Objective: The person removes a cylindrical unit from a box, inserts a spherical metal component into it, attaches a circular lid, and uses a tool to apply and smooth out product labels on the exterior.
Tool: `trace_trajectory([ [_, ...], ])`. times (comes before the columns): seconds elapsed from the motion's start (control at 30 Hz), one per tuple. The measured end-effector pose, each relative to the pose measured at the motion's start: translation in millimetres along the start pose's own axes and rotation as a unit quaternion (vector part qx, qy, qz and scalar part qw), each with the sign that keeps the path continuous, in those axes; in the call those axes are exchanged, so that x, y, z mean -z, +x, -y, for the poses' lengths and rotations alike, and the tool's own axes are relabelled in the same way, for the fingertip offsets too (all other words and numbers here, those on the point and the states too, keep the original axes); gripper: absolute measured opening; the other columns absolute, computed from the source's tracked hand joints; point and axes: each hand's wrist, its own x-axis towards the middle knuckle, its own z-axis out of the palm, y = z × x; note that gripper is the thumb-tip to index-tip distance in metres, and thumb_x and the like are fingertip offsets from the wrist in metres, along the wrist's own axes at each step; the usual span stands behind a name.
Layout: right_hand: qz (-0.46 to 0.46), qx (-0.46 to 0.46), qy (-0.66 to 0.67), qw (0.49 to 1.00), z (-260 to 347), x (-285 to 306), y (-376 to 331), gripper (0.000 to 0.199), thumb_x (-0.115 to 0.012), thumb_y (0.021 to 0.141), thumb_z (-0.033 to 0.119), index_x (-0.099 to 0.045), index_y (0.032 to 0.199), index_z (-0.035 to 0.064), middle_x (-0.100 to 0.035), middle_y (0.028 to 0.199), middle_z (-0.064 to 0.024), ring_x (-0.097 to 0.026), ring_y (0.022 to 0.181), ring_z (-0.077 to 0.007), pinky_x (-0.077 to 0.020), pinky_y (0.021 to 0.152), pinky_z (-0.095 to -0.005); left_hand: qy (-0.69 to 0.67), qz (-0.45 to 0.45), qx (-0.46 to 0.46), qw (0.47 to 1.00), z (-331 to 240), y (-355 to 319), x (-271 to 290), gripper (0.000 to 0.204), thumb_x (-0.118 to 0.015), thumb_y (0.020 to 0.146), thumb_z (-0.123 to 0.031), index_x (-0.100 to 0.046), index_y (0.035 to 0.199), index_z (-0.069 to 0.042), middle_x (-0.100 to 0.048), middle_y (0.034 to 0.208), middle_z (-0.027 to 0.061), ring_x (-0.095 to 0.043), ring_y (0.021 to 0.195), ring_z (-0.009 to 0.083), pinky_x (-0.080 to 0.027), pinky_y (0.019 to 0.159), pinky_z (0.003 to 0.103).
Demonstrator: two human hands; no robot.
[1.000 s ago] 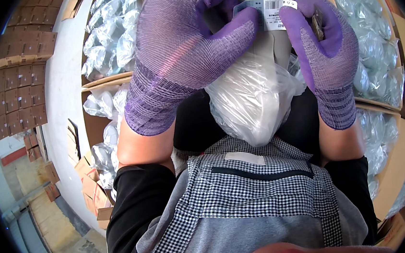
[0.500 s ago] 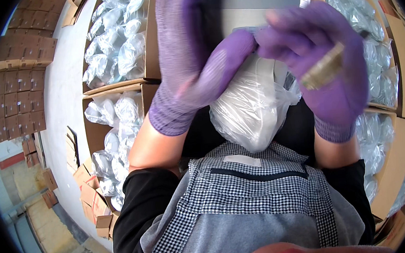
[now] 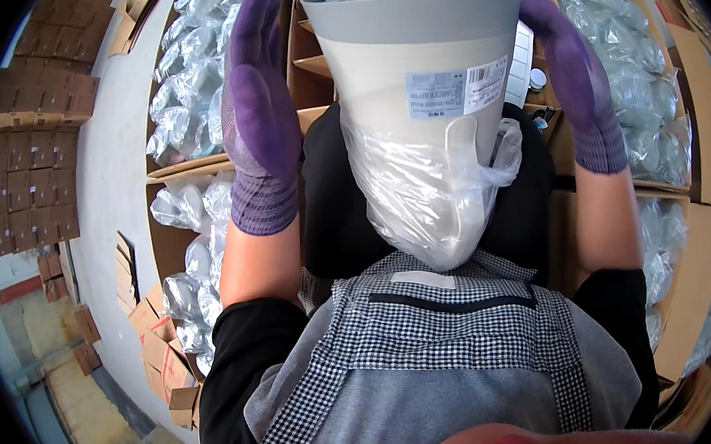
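A tapered off-white container (image 3: 392, 58) with a broad grey rim stands at my lap, wide end up. Clear plastic film (image 3: 411, 183) wraps its lower part. A label (image 3: 454, 91) with a barcode is on its side, and a pale tongue-shaped strip (image 3: 463, 170) runs below it. My left hand (image 3: 261, 103), in a purple knit glove, is held upright to the left, fingers stretched out, apart from the container and holding nothing. My right hand (image 3: 570, 59), gloved alike, is by the rim's right side with its fingers extended. Whether its fingertips touch the rim, I cannot tell.
Cardboard boxes of bagged items flank me on the left (image 3: 207, 163) and right (image 3: 689, 260). Ahead, behind the container, is a divided carton (image 3: 307, 57). Brown cartons (image 3: 35, 182) are stacked at the far left, and loose cardboard pieces (image 3: 164, 357) lie nearer.
My hands have moved apart from close together over the container to its two sides. Its label and grey rim now show. The brownish band seen at my right palm is out of sight.
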Motion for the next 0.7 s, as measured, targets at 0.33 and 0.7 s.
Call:
trace_trajectory([
  [0.33, 0.168, 0.116, -0.212, 0.956, 91, -9, -58, 0.027, -0.086, 0.074, 0.021, -0.077, 0.096, 0.0091, -0.053, 0.141, -0.023, -0.044, 0.14, -0.039, -0.0369, 0.116, -0.0501, -0.268, -0.032, 0.147, 0.952, -54, -20, -59, 0.094, -0.036, 0.099, -0.074, -0.034, 0.155, 0.002, -0.056, 0.143, 0.0193, -0.055, 0.133, 0.0263, -0.042, 0.112, 0.04],
  [0.7, -0.032, 0.155, 0.049, 0.986, 164, -29, -53, 0.017, -0.067, 0.095, 0.021, -0.068, 0.102, 0.0051, -0.07, 0.117, -0.0156, -0.068, 0.104, -0.0248, -0.054, 0.091, -0.0396, -0.18, -0.162, -0.09, 0.966, -139, 72, -50, 0.037, -0.057, 0.106, -0.036, -0.069, 0.102, -0.001, -0.049, 0.063, -0.0025, -0.044, 0.053, 0.0077, -0.038, 0.053, 0.024],
])
